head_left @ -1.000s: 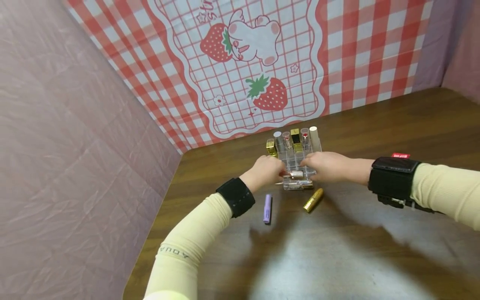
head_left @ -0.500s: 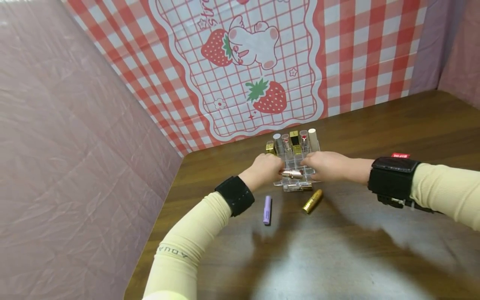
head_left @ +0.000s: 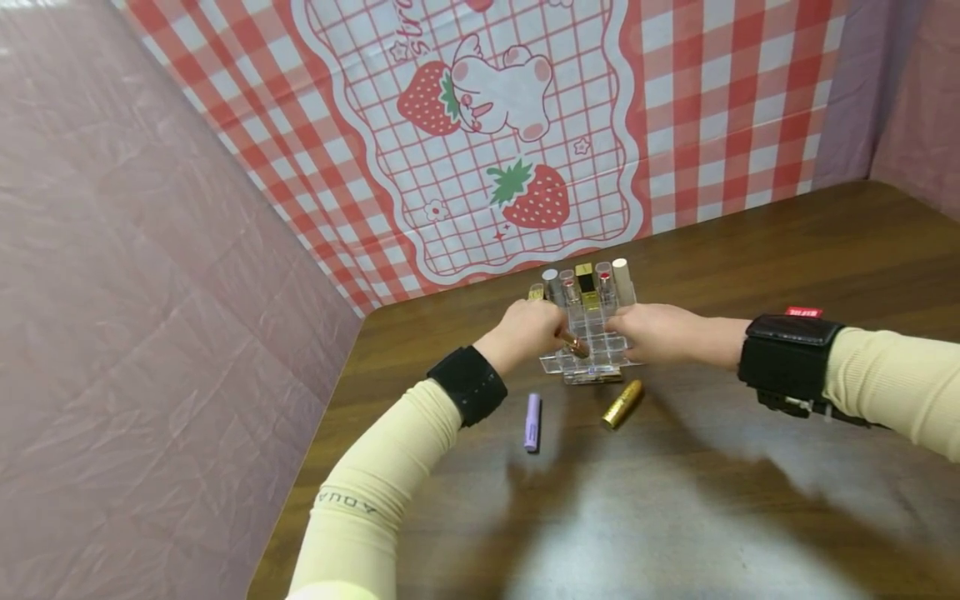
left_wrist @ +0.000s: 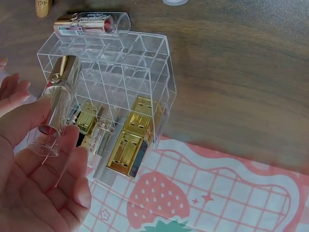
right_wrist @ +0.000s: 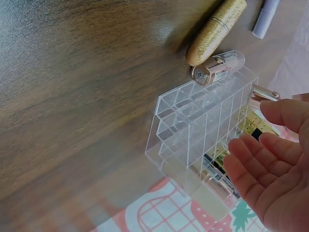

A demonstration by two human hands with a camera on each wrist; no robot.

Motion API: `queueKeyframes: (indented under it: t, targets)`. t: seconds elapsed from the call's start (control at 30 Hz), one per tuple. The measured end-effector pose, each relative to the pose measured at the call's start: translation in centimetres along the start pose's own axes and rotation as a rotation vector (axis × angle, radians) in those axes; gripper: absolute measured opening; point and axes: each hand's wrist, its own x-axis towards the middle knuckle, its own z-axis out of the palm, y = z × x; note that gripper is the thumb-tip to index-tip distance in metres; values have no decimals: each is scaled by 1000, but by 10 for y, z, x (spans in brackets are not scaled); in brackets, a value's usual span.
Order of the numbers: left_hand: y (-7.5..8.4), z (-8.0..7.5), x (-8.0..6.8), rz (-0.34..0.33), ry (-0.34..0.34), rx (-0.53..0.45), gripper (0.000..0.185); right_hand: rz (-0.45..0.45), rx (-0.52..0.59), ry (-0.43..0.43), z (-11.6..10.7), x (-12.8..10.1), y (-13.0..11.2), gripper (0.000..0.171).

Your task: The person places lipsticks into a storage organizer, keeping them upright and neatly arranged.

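My left hand (head_left: 528,327) pinches a rose-gold lipstick (left_wrist: 63,94) with a clear cap between thumb and fingers. It is held tilted above the clear compartmented lipstick organizer (head_left: 596,327). My right hand (head_left: 660,333) is at the organizer's right side, its fingers loosely bent and holding nothing in the right wrist view. Whether those fingers touch the organizer, I cannot tell. Several lipsticks stand in the back row, among them a black-and-gold one (head_left: 586,283) and a cream tube (head_left: 622,282). Another clear-capped lipstick (left_wrist: 87,25) lies crosswise along the organizer's front edge.
On the wooden table (head_left: 675,500), a glittery gold tube (head_left: 622,405) and a slim purple tube (head_left: 532,422) lie in front of the organizer. Behind it hangs a red-and-white checked cloth (head_left: 720,117) with strawberries. A pink sheet (head_left: 165,292) covers the left side.
The lipstick in my left hand has swung from lying nearly sideways to a steeper tilt, and that hand has risen slightly. My right hand has stayed almost still.
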Motion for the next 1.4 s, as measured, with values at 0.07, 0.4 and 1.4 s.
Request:
queueKeyframes:
  t: [0.07,0.4,1.4]
  targets:
    - [-1,0,2,-2,-4,-8,15,-2,3,3,0,0,2,35]
    - [-8,-3,8,12,85,-32,12,58,43,-32,1,-2,8,36]
    - [-35,-9,33,-191,169,-234,35,71,52,-44,-2,6,18,36]
